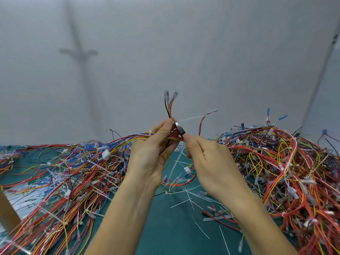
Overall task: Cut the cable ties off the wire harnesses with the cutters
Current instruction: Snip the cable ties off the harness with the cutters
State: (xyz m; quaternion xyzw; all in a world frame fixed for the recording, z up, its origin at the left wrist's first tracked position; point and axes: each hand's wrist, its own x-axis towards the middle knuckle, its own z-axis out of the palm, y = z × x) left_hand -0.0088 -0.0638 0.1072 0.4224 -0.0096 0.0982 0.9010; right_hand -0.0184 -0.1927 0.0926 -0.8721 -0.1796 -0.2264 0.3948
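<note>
My left hand [153, 150] grips a wire harness [170, 109] of red, black and yellow wires, held up above the green mat; its terminal ends stick up past my thumb. My right hand [204, 159] holds a small metal cutter [179, 128], whose jaws sit at the bundle right beside my left thumb. A white cable tie [191, 118] on the bundle points its tail to the right from the jaws. The cutter's handles are hidden in my right palm. The rest of the harness droops in a loop [180, 183] between my wrists.
A big tangle of harnesses [70, 173] covers the left of the green mat [165, 229], another pile [287, 168] the right. Cut white tie pieces [189, 197] lie scattered between my forearms. A cardboard box corner [7, 208] shows at far left. A grey wall stands behind.
</note>
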